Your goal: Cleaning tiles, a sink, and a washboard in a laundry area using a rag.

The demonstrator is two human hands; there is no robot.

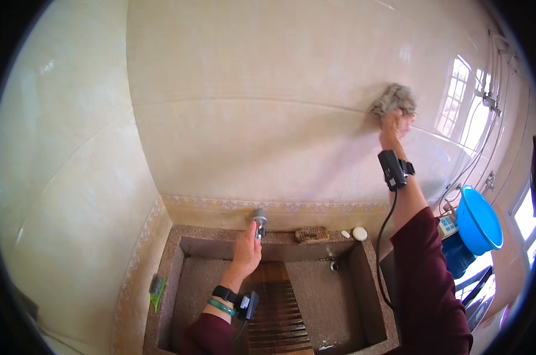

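My right hand [396, 126] is raised to the tiled wall [259, 146] and presses a crumpled grey cloth [396, 100] against it. Lower down, my left hand [246, 253] is at the metal faucet [260, 222] over the back rim of the stone sink [179, 239], its fingers around the handle part. A ribbed wooden washboard [276, 310] leans inside the sink, below my left hand. Both wrists carry strapped black devices, and a green bangle [221, 306] circles my left wrist.
A scrub brush [312, 234], a small white piece [345, 234] and a round white item [360, 234] lie on the back rim. A green-handled scourer [157, 290] is on the left rim. At right are a blue basin [480, 222], pipes and a power strip [448, 226].
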